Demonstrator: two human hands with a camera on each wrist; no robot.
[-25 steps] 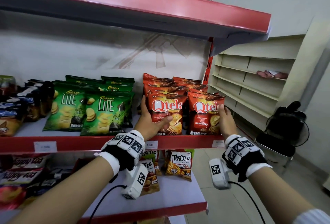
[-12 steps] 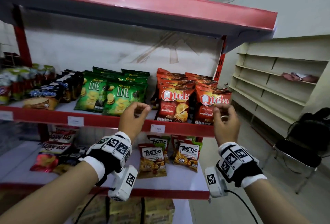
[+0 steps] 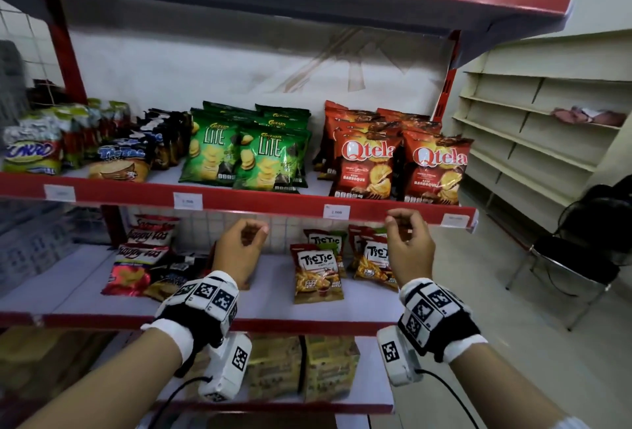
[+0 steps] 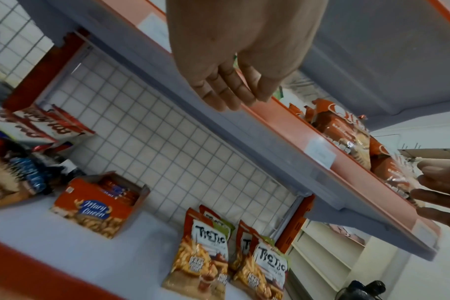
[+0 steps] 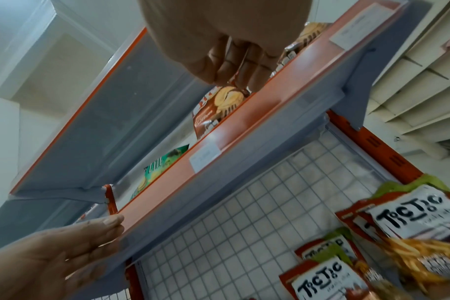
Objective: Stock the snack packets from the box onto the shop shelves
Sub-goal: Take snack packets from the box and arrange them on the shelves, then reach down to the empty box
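Hands hang loosely curled and empty, left hand (image 3: 239, 250) and right hand (image 3: 408, 247) level, just below the shelf edge (image 3: 260, 201) where upright Qtela packets (image 3: 367, 163) stand above-right, nearer the right; box unseen.

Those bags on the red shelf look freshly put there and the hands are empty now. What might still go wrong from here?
1. The front Qtela packets stand right at the red shelf edge, leaning on the row behind; a nudge might tip them off.
2. The left hand and right hand hang just below that edge and might knock it or its price tag.
3. The Tic Tac packets below stand loosely and might topple.
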